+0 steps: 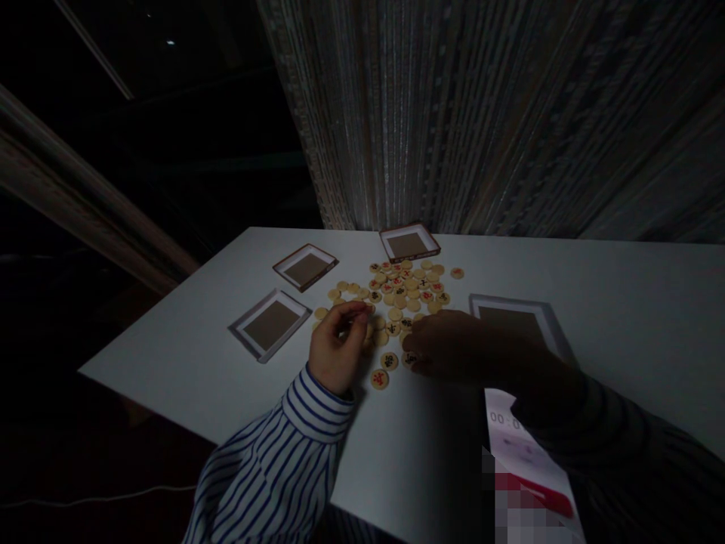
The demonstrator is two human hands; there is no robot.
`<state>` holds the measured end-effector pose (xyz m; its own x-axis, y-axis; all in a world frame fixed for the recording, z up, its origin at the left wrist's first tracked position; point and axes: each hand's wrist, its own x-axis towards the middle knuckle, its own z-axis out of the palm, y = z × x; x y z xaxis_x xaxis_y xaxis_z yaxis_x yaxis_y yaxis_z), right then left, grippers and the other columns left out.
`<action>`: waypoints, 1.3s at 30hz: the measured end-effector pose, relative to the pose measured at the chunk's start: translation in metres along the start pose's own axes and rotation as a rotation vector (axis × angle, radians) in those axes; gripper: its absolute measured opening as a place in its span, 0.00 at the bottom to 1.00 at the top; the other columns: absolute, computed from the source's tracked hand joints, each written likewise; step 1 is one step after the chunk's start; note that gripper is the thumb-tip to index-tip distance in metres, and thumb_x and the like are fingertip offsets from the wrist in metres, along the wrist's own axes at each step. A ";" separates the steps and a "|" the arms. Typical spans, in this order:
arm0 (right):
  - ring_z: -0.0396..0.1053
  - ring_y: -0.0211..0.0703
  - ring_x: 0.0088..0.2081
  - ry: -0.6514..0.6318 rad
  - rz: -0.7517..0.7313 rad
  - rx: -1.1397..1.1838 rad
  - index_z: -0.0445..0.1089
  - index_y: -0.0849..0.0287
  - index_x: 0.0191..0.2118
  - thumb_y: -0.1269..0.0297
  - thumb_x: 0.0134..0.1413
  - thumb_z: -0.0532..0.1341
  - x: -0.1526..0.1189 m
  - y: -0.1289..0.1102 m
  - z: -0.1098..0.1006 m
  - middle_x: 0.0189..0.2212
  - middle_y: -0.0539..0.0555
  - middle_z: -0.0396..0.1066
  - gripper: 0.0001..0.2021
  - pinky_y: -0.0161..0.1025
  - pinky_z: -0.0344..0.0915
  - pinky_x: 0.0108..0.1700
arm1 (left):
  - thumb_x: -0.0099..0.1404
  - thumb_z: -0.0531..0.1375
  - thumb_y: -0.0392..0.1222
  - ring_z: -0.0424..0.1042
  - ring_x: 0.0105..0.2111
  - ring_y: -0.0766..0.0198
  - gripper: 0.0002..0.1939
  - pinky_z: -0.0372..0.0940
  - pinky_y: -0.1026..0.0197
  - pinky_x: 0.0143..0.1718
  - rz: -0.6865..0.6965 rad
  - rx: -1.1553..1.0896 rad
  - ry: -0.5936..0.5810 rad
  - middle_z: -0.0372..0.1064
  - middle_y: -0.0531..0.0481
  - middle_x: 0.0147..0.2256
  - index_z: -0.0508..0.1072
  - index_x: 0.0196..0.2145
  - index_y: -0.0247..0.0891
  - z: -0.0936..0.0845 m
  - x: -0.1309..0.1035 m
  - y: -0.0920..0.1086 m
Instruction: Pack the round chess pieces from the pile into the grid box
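Note:
Round wooden xiangqi pieces (399, 301) lie in a loose heap on the white table, some showing red or black characters and others plain side up. My left hand (337, 344) is at the heap's left near corner, thumb and forefinger pinched together; what they hold, if anything, I cannot make out. On the right, my right hand (447, 341) is in deep shadow. Its bent fingertips close on the edge of a black-marked xiangqi piece (409, 360). Two pieces lie between my hands at the near edge of the heap, a black-marked one (389, 361) and a red-marked one (379, 378).
Shallow open boxes stand around the heap: a brown-rimmed one (306, 267) and a grey one (269, 325) at left, another brown one (408, 243) behind, a grey one (513, 313) at right. A lit phone screen (529, 453) lies beneath my right forearm. Curtains (408, 113) hang behind the table.

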<state>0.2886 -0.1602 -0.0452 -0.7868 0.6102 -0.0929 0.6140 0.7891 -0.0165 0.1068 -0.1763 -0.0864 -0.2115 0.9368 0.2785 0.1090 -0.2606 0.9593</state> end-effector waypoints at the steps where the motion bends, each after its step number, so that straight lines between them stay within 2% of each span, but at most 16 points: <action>1: 0.66 0.40 0.28 0.002 -0.009 -0.003 0.70 0.60 0.32 0.64 0.52 0.56 0.000 0.000 0.001 0.29 0.54 0.71 0.07 0.37 0.52 0.27 | 0.55 0.61 0.40 0.72 0.37 0.62 0.09 0.65 0.60 0.40 0.000 0.006 0.007 0.74 0.46 0.35 0.72 0.35 0.35 0.000 0.000 0.000; 5: 0.67 0.40 0.29 0.010 -0.011 -0.004 0.70 0.60 0.31 0.66 0.54 0.54 0.000 -0.001 0.000 0.29 0.54 0.71 0.08 0.37 0.53 0.28 | 0.55 0.61 0.42 0.72 0.37 0.62 0.10 0.65 0.59 0.40 0.000 0.019 0.026 0.74 0.46 0.35 0.72 0.35 0.35 -0.002 0.001 -0.001; 10: 0.68 0.41 0.31 -0.074 0.029 0.010 0.71 0.61 0.32 0.67 0.55 0.53 0.000 -0.005 -0.005 0.31 0.56 0.72 0.09 0.37 0.55 0.30 | 0.55 0.61 0.42 0.72 0.37 0.62 0.11 0.65 0.59 0.42 0.012 0.013 0.045 0.74 0.46 0.35 0.72 0.36 0.35 -0.003 0.002 -0.003; 17: 0.69 0.43 0.31 0.013 0.035 0.025 0.69 0.60 0.35 0.64 0.53 0.56 -0.003 0.000 -0.005 0.31 0.54 0.72 0.07 0.37 0.56 0.29 | 0.54 0.61 0.40 0.73 0.36 0.63 0.10 0.67 0.59 0.40 0.017 -0.012 0.094 0.75 0.46 0.33 0.72 0.35 0.35 -0.007 0.004 0.001; 27: 0.68 0.44 0.35 0.028 0.037 0.042 0.69 0.61 0.37 0.66 0.53 0.56 -0.003 -0.006 -0.018 0.34 0.56 0.72 0.07 0.38 0.58 0.32 | 0.50 0.62 0.41 0.73 0.32 0.63 0.10 0.67 0.60 0.36 -0.008 -0.058 0.176 0.74 0.47 0.30 0.71 0.31 0.34 -0.018 0.010 0.007; 31: 0.68 0.44 0.34 -0.007 0.056 0.039 0.68 0.60 0.35 0.67 0.54 0.55 -0.003 -0.009 -0.025 0.34 0.56 0.71 0.06 0.38 0.56 0.32 | 0.51 0.63 0.42 0.73 0.33 0.63 0.11 0.66 0.61 0.37 -0.001 0.007 0.155 0.74 0.46 0.32 0.72 0.32 0.35 -0.031 0.009 0.009; 39: 0.67 0.44 0.33 0.059 0.101 -0.009 0.67 0.59 0.33 0.66 0.57 0.49 -0.001 -0.009 -0.026 0.33 0.55 0.70 0.10 0.39 0.55 0.32 | 0.52 0.60 0.39 0.71 0.28 0.64 0.07 0.65 0.62 0.32 0.082 0.257 0.103 0.74 0.48 0.29 0.74 0.30 0.36 -0.050 0.008 0.007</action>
<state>0.2827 -0.1662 -0.0190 -0.7235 0.6895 -0.0344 0.6899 0.7239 -0.0016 0.0577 -0.1826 -0.0752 -0.2882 0.8831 0.3702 0.3694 -0.2542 0.8939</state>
